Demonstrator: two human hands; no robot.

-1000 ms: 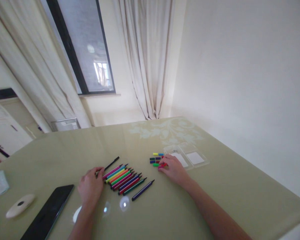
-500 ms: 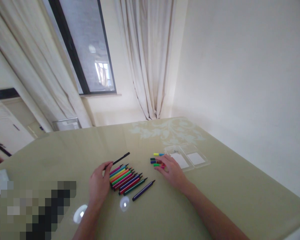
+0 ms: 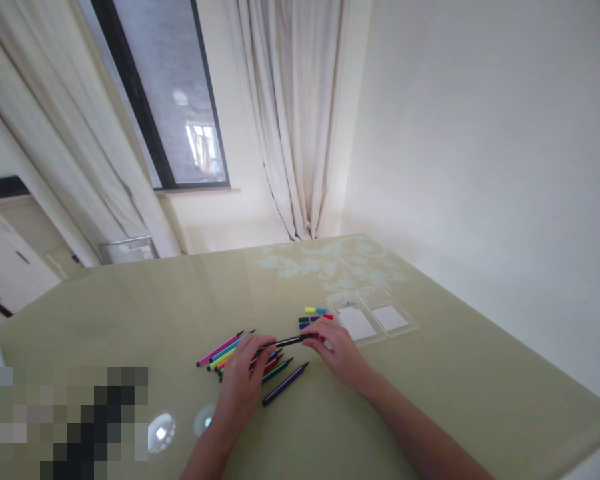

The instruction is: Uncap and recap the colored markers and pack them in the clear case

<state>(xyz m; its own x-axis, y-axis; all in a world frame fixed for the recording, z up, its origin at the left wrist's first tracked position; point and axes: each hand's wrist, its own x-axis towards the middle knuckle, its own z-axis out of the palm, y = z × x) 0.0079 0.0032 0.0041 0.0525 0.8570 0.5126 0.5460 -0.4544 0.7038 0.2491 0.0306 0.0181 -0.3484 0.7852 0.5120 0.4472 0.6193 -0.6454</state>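
A black felt-tip pen (image 3: 289,341) is held nearly level between both hands. My left hand (image 3: 243,367) pinches its left part, above a row of uncapped colored felt-tip pens (image 3: 220,349) that it partly covers. The fingers of my right hand (image 3: 343,350) are closed on the pen's right end, where the cap is mostly hidden. Just beyond that hand lie several loose colored caps (image 3: 310,310), some partly behind the fingers. A dark purple felt-tip pen (image 3: 285,385) lies apart, nearest to me, with its bare tip pointing away.
An opened clear plastic case (image 3: 395,319) with white paper in it lies flat to the right of the caps. The glossy green table (image 3: 455,393) meets a white wall on the right. A blurred-out patch (image 3: 80,420) covers the lower left.
My left hand has moved right with the black pen, from the row's far left to my right hand. My right hand has left the caps and now grips the pen's end.
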